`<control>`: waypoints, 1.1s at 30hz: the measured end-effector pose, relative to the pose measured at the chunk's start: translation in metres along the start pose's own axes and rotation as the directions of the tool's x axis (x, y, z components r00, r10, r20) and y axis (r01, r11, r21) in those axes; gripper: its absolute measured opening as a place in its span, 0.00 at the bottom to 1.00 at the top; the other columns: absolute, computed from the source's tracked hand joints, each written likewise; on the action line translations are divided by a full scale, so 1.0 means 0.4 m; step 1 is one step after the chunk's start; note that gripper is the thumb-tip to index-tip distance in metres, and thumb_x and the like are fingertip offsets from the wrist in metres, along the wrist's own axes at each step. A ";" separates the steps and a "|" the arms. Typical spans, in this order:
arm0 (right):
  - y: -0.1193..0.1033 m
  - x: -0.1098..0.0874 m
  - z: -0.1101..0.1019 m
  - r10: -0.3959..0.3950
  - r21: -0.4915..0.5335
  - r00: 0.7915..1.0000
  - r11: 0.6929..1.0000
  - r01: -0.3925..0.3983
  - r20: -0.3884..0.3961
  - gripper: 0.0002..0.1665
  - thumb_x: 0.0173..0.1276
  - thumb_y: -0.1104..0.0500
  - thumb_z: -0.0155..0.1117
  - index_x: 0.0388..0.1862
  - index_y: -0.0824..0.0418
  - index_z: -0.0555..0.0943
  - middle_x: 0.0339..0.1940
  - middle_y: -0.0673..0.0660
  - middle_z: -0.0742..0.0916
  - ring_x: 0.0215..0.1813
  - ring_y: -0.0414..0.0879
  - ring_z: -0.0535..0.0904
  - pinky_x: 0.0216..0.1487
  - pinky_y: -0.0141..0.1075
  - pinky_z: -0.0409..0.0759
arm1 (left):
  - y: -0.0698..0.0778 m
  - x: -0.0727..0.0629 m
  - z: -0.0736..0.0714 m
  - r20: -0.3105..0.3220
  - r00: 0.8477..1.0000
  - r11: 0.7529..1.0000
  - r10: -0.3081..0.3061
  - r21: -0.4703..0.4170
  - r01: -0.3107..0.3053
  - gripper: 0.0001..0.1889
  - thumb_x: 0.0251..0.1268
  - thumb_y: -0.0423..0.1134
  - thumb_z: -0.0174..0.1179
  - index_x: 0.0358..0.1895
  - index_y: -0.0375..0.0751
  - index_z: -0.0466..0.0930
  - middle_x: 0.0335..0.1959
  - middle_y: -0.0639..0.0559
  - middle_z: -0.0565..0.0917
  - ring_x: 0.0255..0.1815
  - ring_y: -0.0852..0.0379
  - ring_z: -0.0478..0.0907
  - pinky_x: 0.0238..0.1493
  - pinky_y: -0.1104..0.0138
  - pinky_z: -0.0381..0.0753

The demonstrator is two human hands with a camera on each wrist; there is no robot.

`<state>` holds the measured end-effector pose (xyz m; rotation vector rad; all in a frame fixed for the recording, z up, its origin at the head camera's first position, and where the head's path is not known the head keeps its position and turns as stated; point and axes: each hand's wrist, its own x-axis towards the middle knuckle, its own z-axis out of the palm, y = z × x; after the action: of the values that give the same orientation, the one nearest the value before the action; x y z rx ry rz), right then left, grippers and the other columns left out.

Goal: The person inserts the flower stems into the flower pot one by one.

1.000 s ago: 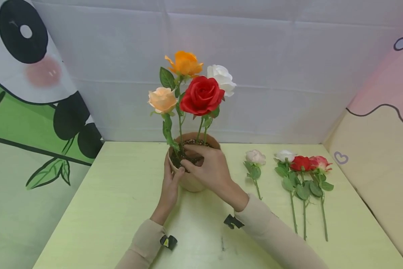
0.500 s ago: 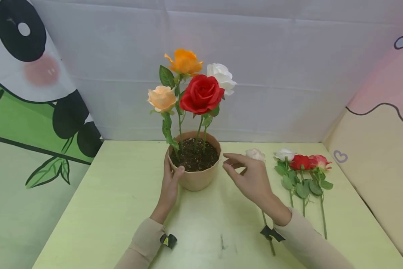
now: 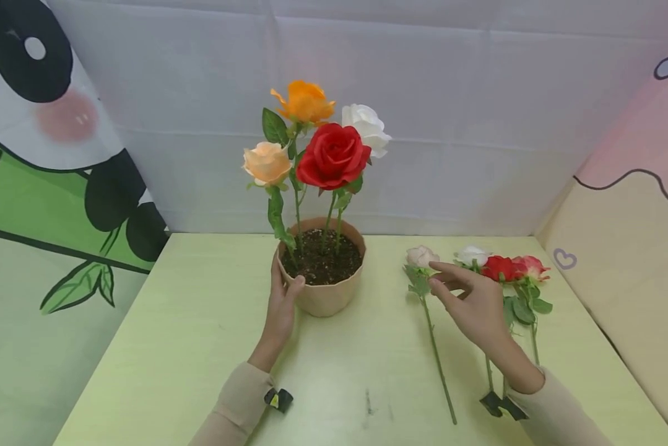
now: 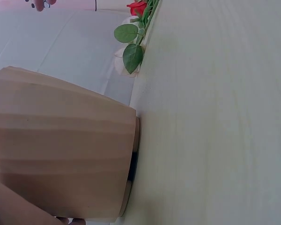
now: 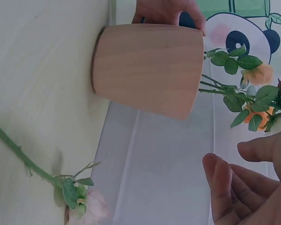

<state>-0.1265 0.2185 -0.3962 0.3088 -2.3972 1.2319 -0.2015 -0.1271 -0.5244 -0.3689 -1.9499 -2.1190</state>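
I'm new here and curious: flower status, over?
Left fingers hold flowerpot, four roses upright inside. Right fingers empty, near pale pink rose. Nothing visibly blocking.

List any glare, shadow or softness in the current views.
Head: pale sheen on the table near the pot; right wrist: the pale pink bloom looks soft, a faint shadow by its stem; left wrist: the pot's facing side looks dim.

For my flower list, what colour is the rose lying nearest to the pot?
That rose is pale pink; it shows best in the head view.
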 end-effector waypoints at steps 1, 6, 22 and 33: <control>0.002 -0.005 -0.009 0.006 -0.004 1.000 1.000 -0.006 -0.004 0.17 0.73 0.69 0.77 0.60 0.64 0.92 0.38 0.58 0.95 0.37 0.27 0.87 0.33 0.25 0.83 | 0.000 0.000 -0.001 -0.005 1.000 1.000 -0.011 0.014 0.011 0.46 0.86 0.50 0.57 0.94 0.60 0.38 0.94 0.46 0.40 0.93 0.38 0.43 0.88 0.45 0.54; 0.013 -0.031 -0.048 0.041 -0.040 0.999 0.998 -0.041 -0.004 0.18 0.73 0.68 0.77 0.61 0.64 0.92 0.38 0.58 0.95 0.35 0.26 0.86 0.33 0.24 0.84 | -0.042 0.008 -0.011 -0.009 1.000 0.999 -0.013 0.045 0.013 0.45 0.87 0.50 0.57 0.94 0.64 0.39 0.94 0.51 0.41 0.93 0.45 0.43 0.88 0.54 0.55; 0.113 -0.119 -0.061 0.398 -0.191 0.829 0.917 -0.351 0.392 0.36 0.75 0.59 0.79 0.74 0.74 0.78 0.41 0.54 0.89 0.39 0.46 0.87 0.31 0.37 0.87 | 0.035 -0.015 0.008 -0.009 1.000 0.999 -0.011 0.030 0.012 0.46 0.86 0.48 0.56 0.94 0.56 0.37 0.94 0.45 0.38 0.94 0.40 0.37 0.89 0.43 0.46; 0.148 -0.183 -0.004 0.396 -0.203 0.777 0.918 -0.341 0.489 0.30 0.67 0.66 0.83 0.63 0.73 0.80 0.30 0.50 0.84 0.25 0.44 0.81 0.26 0.36 0.83 | 0.011 -0.009 -0.001 -0.011 1.000 0.998 -0.025 0.049 0.026 0.45 0.87 0.50 0.54 0.94 0.58 0.36 0.95 0.47 0.38 0.94 0.41 0.38 0.89 0.41 0.48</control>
<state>-0.0839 0.2544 -0.4720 0.1520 -3.1043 1.3056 -0.1966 -0.1277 -0.5214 -0.3248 -2.0072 -2.0803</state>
